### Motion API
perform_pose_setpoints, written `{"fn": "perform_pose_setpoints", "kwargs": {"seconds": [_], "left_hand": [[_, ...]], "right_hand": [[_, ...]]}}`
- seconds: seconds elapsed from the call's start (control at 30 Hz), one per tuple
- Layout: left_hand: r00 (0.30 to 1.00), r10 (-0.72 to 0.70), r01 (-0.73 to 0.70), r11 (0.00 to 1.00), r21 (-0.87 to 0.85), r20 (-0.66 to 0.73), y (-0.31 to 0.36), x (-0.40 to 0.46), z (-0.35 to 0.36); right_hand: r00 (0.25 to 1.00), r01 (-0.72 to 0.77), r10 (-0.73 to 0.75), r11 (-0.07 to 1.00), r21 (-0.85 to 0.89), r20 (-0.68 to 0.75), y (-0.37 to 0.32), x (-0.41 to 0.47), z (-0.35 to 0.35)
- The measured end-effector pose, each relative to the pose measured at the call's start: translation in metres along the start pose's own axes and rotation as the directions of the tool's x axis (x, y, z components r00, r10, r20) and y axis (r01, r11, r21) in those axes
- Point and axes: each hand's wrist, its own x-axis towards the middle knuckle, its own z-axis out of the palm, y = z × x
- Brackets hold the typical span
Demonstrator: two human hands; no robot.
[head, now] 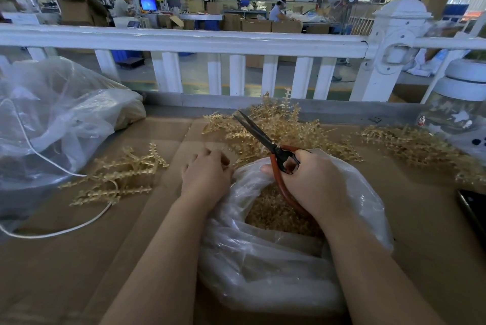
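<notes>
Right hand (313, 180) is over the open plastic bag (263, 266) — fingers wrapped through the red loops of the scissors (259, 132), blades nearly closed, tips pointing up-left above the gold sprig pile (286, 124). Left hand (207, 174) sits at the bag's left rim, fingers (203, 153) curled down — can't tell what they hold, if anything. Bag lies mid-desk (79, 259), holding cut gold bits (273, 216). Second sprig bunch (118, 174) lies left, apart from both hands.
</notes>
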Motion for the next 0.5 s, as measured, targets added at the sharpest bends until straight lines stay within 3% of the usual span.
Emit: {"fn": "perform_pose_setpoints", "kwargs": {"seconds": [0.13, 0.23, 0.33, 0.5], "left_hand": [[0.999, -0.016, 0.013, 0.996, -0.085, -0.033, -0.001, -0.002, -0.002], [0.999, -0.036, 0.036, 0.999, 0.023, -0.012, 0.000, -0.004, -0.003], [0.977, 0.025, -0.014, 0.998, 0.053, -0.211, 0.002, -0.007, -0.004], [0.796, -0.023, -0.098, 0.981, -0.166, -0.605, 0.004, -0.008, -0.010]], "right_hand": [[1.000, 0.004, -0.004, 1.000, 0.009, 0.009, -0.001, -0.001, -0.001], [1.000, -0.010, 0.009, 1.000, 0.019, 0.022, -0.002, -0.002, -0.003], [0.999, -0.035, 0.033, 0.998, 0.043, 0.041, -0.003, -0.002, -0.004], [0.996, -0.075, 0.068, 0.988, 0.135, 0.050, -0.005, -0.001, -0.005]]}}
